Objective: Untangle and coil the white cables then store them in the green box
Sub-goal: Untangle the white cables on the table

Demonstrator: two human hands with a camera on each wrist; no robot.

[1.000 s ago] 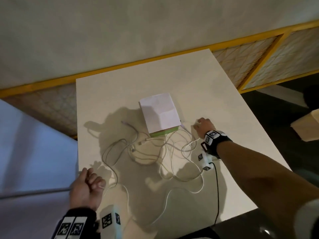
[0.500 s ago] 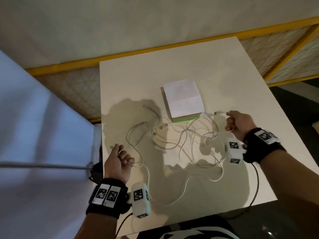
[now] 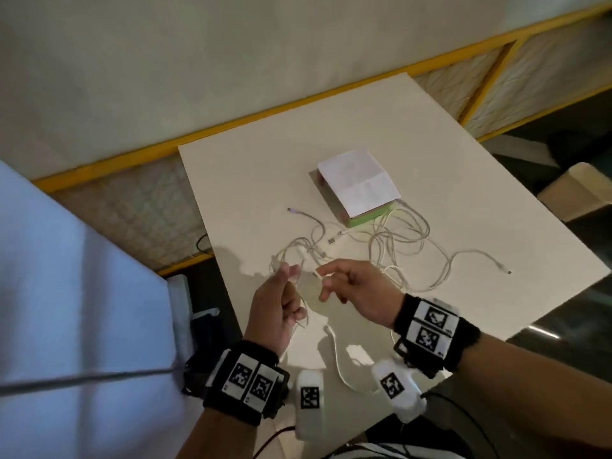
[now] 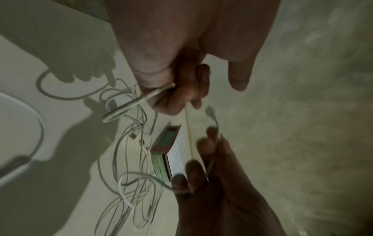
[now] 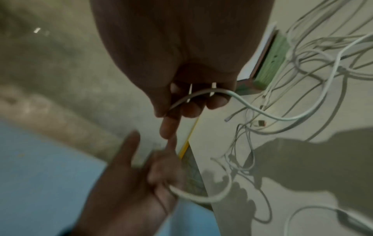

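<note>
A tangle of white cables [image 3: 397, 243] lies on the white table [image 3: 265, 180] in front of the green box [image 3: 369, 219], whose top is covered by a white sheet [image 3: 357, 183]. Both hands are raised close together over the table's near left part. My left hand [image 3: 281, 293] curls its fingers around a white cable [image 4: 139, 99]. My right hand [image 3: 344, 283] pinches a white cable [image 5: 252, 108] that runs back into the tangle. The green box [image 5: 270, 63] sits just beyond the right fingers [image 5: 191, 102].
One loose cable end [image 3: 496, 263] reaches toward the table's right edge, and a purple-tipped plug [image 3: 293, 211] lies left of the box. A yellow-framed panel [image 3: 139, 207] stands behind the table. A cardboard box [image 3: 576, 193] sits on the floor at right.
The right hand left the spot beside the green box and came to the near left, carrying a cable. The left hand rose from the table edge; the two hands now nearly meet.
</note>
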